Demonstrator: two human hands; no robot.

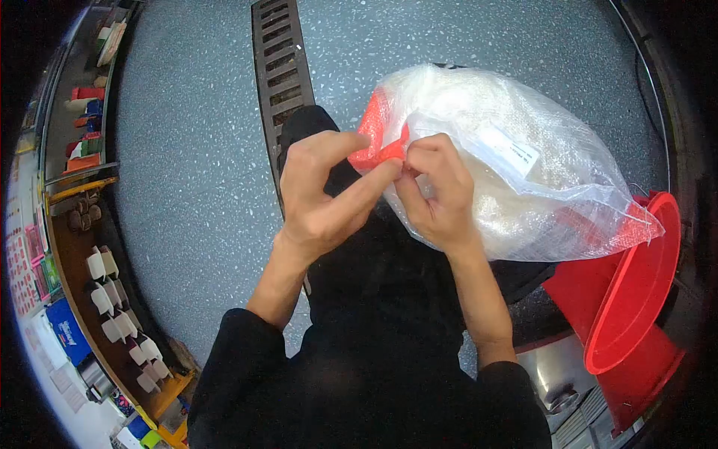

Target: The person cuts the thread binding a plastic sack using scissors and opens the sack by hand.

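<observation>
A large white woven plastic sack [479, 112] with red ends lies in front of me, tilted to the right, its pale contents showing through. A label [508, 150] is on its side. My left hand [321, 187] has its thumb and index finger on the red corner nearest me, with a fold of red between them. My right hand [440, 187] pinches the edge of that same corner, its fingertips meeting the left thumb. Whatever fine detail lies between the right fingertips is hidden.
A red bucket [636, 284] stands at the right, touching the sack's far red corner. Under it at lower right is a shiny metal container [553, 374]. A drain grate [280, 60] runs along the speckled floor [194, 150]. Shelves [82, 247] with several pale containers line the left.
</observation>
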